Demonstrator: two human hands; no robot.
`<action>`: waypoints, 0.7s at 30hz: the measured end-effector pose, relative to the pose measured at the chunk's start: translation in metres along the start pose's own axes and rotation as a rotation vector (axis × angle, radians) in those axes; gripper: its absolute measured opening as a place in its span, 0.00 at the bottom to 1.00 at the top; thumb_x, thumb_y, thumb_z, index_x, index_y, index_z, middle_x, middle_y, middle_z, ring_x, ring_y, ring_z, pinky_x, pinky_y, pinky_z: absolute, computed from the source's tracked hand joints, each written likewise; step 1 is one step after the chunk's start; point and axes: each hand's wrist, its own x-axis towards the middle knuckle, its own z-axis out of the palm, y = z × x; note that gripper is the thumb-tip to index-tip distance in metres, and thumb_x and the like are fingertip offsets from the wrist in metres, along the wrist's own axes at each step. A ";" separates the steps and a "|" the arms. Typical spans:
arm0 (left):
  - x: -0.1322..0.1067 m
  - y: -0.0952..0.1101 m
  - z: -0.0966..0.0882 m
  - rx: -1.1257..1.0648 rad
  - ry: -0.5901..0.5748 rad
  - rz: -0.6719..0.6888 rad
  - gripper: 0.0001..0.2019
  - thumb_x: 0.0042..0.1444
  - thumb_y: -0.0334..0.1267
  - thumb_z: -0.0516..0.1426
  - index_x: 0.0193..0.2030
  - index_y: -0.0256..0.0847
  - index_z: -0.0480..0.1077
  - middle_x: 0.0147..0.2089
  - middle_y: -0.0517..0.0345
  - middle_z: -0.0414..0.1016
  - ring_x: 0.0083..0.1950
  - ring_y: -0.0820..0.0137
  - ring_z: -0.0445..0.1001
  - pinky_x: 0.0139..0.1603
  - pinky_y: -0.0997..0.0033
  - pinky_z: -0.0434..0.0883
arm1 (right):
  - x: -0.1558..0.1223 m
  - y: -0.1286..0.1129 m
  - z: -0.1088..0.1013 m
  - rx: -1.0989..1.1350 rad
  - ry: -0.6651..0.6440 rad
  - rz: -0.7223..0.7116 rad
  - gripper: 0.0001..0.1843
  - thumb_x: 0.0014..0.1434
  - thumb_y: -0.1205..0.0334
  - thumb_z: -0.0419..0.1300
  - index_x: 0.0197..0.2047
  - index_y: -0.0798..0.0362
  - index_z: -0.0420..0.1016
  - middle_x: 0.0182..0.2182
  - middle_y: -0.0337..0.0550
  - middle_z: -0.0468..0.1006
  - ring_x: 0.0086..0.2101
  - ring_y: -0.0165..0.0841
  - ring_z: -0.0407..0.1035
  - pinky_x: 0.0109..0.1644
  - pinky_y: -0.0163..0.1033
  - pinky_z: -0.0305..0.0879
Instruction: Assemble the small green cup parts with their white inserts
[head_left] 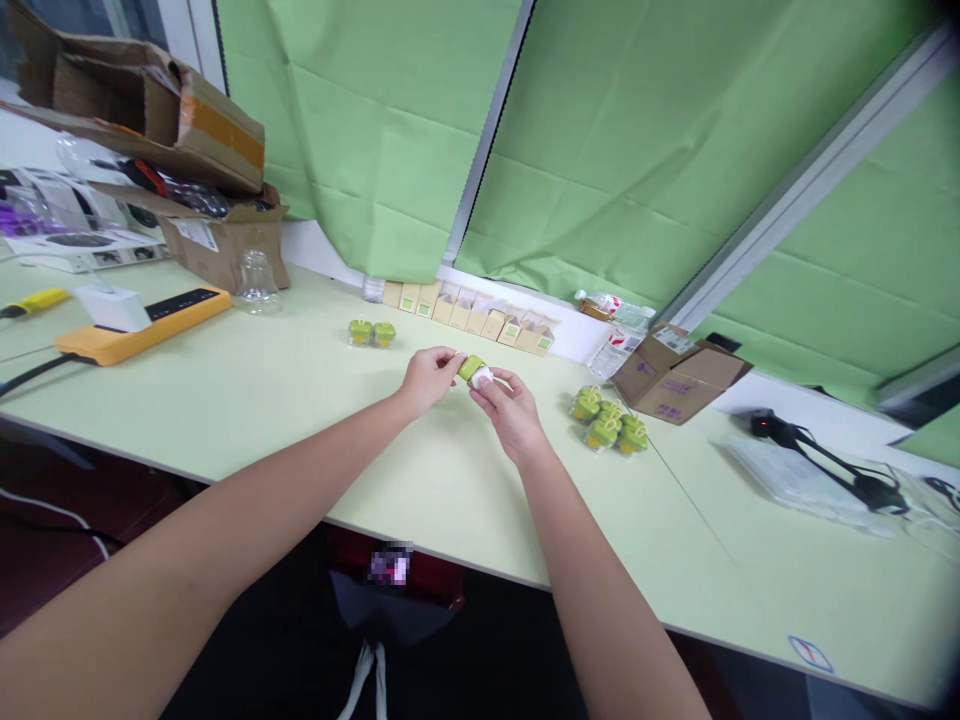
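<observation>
Over the pale green table (pixel 285 400) my left hand (pixel 429 378) and my right hand (pixel 511 408) meet around one small green and white item (pixel 474 372). Both hands pinch it with closed fingers, the left from the left side, the right from below and right. Two similar green items (pixel 373 332) sit on the table further back to the left. A cluster of several more green items (pixel 609 420) lies to the right of my right hand.
A row of small cream boxes (pixel 469 312) lines the back edge under green blinds. An open cardboard box (pixel 675 375) and plastic bottles (pixel 615 330) sit at the right, a yellow power strip (pixel 142 325), a glass flask (pixel 256 285) and cartons at the left.
</observation>
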 end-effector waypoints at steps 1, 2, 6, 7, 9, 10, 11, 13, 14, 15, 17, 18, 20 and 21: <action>-0.001 0.000 0.000 -0.011 -0.004 0.003 0.15 0.55 0.49 0.59 0.33 0.38 0.77 0.32 0.55 0.77 0.28 0.72 0.72 0.30 0.70 0.74 | 0.000 0.001 0.000 -0.014 -0.002 -0.012 0.23 0.42 0.57 0.75 0.40 0.50 0.73 0.36 0.41 0.80 0.41 0.32 0.76 0.54 0.42 0.73; -0.001 0.000 0.001 -0.027 -0.009 0.002 0.15 0.55 0.49 0.60 0.33 0.38 0.77 0.32 0.55 0.77 0.28 0.72 0.73 0.31 0.69 0.75 | 0.000 0.001 0.000 -0.027 0.000 -0.025 0.23 0.42 0.57 0.75 0.40 0.51 0.73 0.37 0.41 0.80 0.41 0.32 0.76 0.54 0.43 0.73; -0.003 0.003 0.003 -0.117 -0.016 -0.032 0.14 0.54 0.48 0.61 0.32 0.36 0.76 0.33 0.54 0.77 0.31 0.71 0.74 0.37 0.66 0.78 | 0.001 0.006 0.000 -0.058 0.018 -0.075 0.22 0.44 0.55 0.74 0.40 0.51 0.73 0.39 0.41 0.79 0.42 0.32 0.76 0.54 0.43 0.74; -0.003 0.004 0.003 -0.135 -0.017 -0.039 0.14 0.54 0.48 0.61 0.32 0.36 0.76 0.33 0.54 0.77 0.32 0.71 0.75 0.38 0.65 0.78 | 0.002 0.007 0.000 -0.067 0.023 -0.089 0.21 0.45 0.54 0.74 0.40 0.51 0.74 0.40 0.41 0.79 0.42 0.32 0.75 0.53 0.43 0.75; -0.003 0.005 0.004 -0.162 -0.015 -0.045 0.14 0.53 0.47 0.62 0.32 0.36 0.75 0.33 0.55 0.77 0.32 0.71 0.75 0.40 0.64 0.79 | 0.003 0.008 -0.001 -0.083 0.030 -0.114 0.21 0.46 0.53 0.73 0.41 0.50 0.74 0.40 0.41 0.79 0.42 0.31 0.75 0.52 0.43 0.75; -0.003 0.005 0.004 -0.172 -0.015 -0.043 0.14 0.53 0.47 0.62 0.32 0.36 0.75 0.33 0.55 0.77 0.33 0.71 0.75 0.40 0.64 0.79 | 0.003 0.008 0.000 -0.088 0.031 -0.123 0.21 0.46 0.53 0.73 0.41 0.50 0.74 0.41 0.41 0.79 0.41 0.31 0.75 0.52 0.43 0.75; -0.003 0.005 0.005 -0.179 -0.013 -0.040 0.13 0.53 0.47 0.62 0.31 0.36 0.75 0.33 0.55 0.77 0.33 0.71 0.75 0.41 0.64 0.79 | 0.003 0.008 0.000 -0.093 0.031 -0.129 0.21 0.47 0.52 0.73 0.41 0.50 0.74 0.41 0.41 0.79 0.41 0.31 0.75 0.51 0.44 0.76; -0.003 0.006 0.005 -0.187 -0.009 -0.034 0.13 0.53 0.46 0.61 0.31 0.36 0.75 0.33 0.55 0.76 0.34 0.71 0.75 0.41 0.64 0.79 | 0.003 0.008 0.000 -0.097 0.032 -0.135 0.21 0.47 0.52 0.73 0.42 0.50 0.74 0.42 0.41 0.79 0.41 0.32 0.75 0.51 0.44 0.76; -0.003 0.006 0.005 -0.189 -0.009 -0.029 0.13 0.53 0.46 0.61 0.31 0.36 0.75 0.33 0.56 0.76 0.34 0.71 0.75 0.41 0.64 0.79 | 0.003 0.008 0.001 -0.097 0.033 -0.138 0.21 0.47 0.52 0.73 0.42 0.50 0.74 0.42 0.41 0.79 0.41 0.32 0.75 0.51 0.44 0.76; -0.003 0.006 0.005 -0.192 -0.012 -0.025 0.13 0.53 0.46 0.61 0.31 0.36 0.75 0.33 0.56 0.76 0.35 0.71 0.75 0.41 0.64 0.79 | 0.002 0.007 0.001 -0.098 0.035 -0.141 0.21 0.47 0.52 0.73 0.42 0.50 0.74 0.42 0.41 0.79 0.41 0.32 0.75 0.51 0.44 0.76; -0.003 0.006 0.005 -0.200 -0.015 -0.017 0.13 0.54 0.46 0.61 0.31 0.36 0.74 0.33 0.56 0.76 0.35 0.71 0.75 0.42 0.64 0.79 | 0.002 0.007 0.001 -0.097 0.039 -0.149 0.21 0.47 0.52 0.73 0.42 0.50 0.74 0.42 0.41 0.79 0.42 0.32 0.75 0.51 0.44 0.76; -0.003 0.007 0.005 -0.205 -0.015 -0.015 0.13 0.54 0.46 0.61 0.31 0.36 0.74 0.33 0.56 0.76 0.35 0.71 0.75 0.42 0.64 0.79 | 0.002 0.007 0.002 -0.096 0.038 -0.154 0.21 0.47 0.51 0.72 0.42 0.50 0.74 0.42 0.41 0.79 0.42 0.32 0.75 0.51 0.44 0.76; -0.004 0.008 0.005 -0.210 -0.012 -0.018 0.13 0.53 0.46 0.61 0.31 0.36 0.74 0.33 0.56 0.76 0.35 0.71 0.74 0.42 0.64 0.79 | 0.002 0.007 0.002 -0.096 0.036 -0.162 0.21 0.47 0.51 0.72 0.42 0.50 0.74 0.42 0.41 0.79 0.42 0.32 0.75 0.51 0.44 0.76; -0.004 0.008 0.005 -0.214 -0.010 -0.020 0.13 0.53 0.46 0.61 0.30 0.35 0.74 0.33 0.56 0.76 0.35 0.71 0.74 0.42 0.64 0.80 | 0.002 0.007 0.002 -0.097 0.035 -0.164 0.21 0.47 0.51 0.72 0.42 0.50 0.74 0.42 0.41 0.79 0.42 0.32 0.75 0.51 0.44 0.76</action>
